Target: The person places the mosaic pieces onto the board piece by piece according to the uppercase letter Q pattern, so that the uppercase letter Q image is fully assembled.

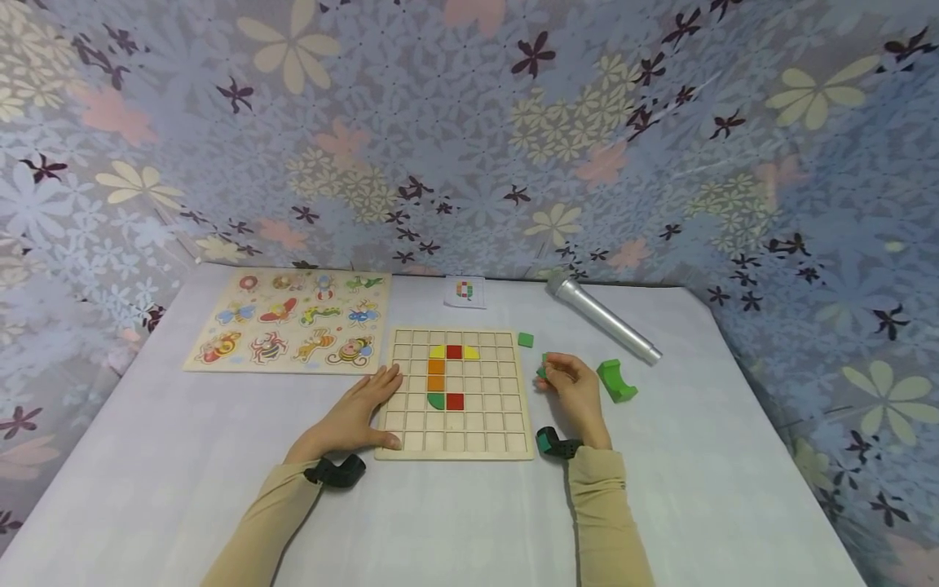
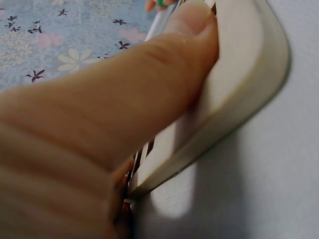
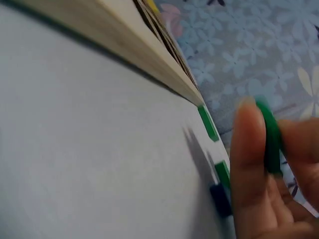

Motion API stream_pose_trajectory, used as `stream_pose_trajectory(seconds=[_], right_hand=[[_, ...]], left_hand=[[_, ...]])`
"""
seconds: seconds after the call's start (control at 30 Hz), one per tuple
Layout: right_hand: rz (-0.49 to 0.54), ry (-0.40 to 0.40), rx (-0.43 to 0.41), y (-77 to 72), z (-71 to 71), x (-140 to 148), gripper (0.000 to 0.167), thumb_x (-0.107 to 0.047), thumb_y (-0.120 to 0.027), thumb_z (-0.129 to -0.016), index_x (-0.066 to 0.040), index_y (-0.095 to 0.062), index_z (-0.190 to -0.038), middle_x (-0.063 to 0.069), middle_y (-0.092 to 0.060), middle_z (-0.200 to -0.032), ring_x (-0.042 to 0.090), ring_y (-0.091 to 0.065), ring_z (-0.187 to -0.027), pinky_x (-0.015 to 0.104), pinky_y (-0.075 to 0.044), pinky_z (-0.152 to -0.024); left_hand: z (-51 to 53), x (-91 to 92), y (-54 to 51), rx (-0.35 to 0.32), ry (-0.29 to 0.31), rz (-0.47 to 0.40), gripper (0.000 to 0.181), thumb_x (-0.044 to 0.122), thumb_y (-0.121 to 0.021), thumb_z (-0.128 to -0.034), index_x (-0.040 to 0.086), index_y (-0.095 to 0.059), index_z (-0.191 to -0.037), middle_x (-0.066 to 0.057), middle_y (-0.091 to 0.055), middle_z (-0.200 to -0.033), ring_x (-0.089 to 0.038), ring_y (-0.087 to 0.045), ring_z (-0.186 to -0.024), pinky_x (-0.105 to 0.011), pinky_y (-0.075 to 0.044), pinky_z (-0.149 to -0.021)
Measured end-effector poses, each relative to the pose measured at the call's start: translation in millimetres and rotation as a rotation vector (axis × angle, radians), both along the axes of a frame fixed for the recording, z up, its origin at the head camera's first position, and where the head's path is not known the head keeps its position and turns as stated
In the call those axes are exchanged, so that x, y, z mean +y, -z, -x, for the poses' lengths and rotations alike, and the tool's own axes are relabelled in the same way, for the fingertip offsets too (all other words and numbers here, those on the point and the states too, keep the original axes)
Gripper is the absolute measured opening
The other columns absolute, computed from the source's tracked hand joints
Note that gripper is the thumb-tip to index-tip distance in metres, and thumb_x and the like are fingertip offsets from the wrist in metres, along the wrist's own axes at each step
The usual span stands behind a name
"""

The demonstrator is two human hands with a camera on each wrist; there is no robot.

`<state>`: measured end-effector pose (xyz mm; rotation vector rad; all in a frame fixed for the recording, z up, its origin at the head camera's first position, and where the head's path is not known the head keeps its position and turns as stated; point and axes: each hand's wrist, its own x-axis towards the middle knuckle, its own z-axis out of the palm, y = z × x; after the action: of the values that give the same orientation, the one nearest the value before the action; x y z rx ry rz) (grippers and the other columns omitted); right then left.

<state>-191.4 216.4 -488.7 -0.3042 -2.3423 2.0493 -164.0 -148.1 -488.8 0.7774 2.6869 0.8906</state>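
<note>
Hands are apart: the left hand (image 1: 359, 414) lies with fingers spread over the left edge of the gridded board (image 1: 477, 441), while the right hand (image 1: 577, 391) pinches a green piece (image 3: 272, 144) beyond the board's right edge, above the bench (image 1: 704, 465). If this pinch loosens, the small piece could fall; if the left hand pushes sideways, the board could slide. Its cells contain 7 seated pieces (image 1: 455, 401): 2 yellow, 2 red, 2 orange, 1 green.
</note>
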Motion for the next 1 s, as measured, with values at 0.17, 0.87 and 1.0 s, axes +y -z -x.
stream_pose_trajectory(seconds=[0.17,0.87,1.0], right_hand=[[0.056,-0.114,0.016,-6.2,-3.2,-9.8,0.041,0.002,-0.061,-0.091,0.009,-0.051,-0.13,0.019,-0.067,-0.112,0.005,-0.07,-0.076,0.021,-0.06,-0.075],[-0.084,-0.46,-0.12,-14.9,-9.7,-55.1,0.025,-0.001,-0.062,-0.091,0.01,-0.064,-0.113,0.018,-0.074,-0.086,0.014,-0.072,-0.066,0.029,-0.062,-0.064],[-0.169,-0.431,-0.101,-18.1,-11.8,-63.2,0.017,-0.006,-0.067,-0.09,0.006,-0.07,-0.101,0.011,-0.071,-0.071,0.011,-0.063,-0.054,0.023,-0.057,-0.053]], left_hand=[[0.6,-0.1,-0.4,0.008,0.005,0.001,0.105,0.042,-0.082,-0.0704,-0.004,-0.03,-0.149,-0.02,-0.02,-0.16,-0.04,-0.016,-0.149,-0.056,-0.012,-0.121],[-1.0,1.4,-2.5,-0.018,-0.011,0.006,0.104,0.039,-0.083,-0.0704,-0.005,-0.03,-0.148,-0.02,-0.019,-0.16,-0.04,-0.015,-0.149,-0.056,-0.012,-0.122],[-0.5,1.2,-1.6,-0.015,-0.01,0.007,0.104,0.04,-0.083,-0.0706,-0.004,-0.03,-0.149,-0.02,-0.019,-0.16,-0.039,-0.015,-0.149,-0.056,-0.011,-0.122]])
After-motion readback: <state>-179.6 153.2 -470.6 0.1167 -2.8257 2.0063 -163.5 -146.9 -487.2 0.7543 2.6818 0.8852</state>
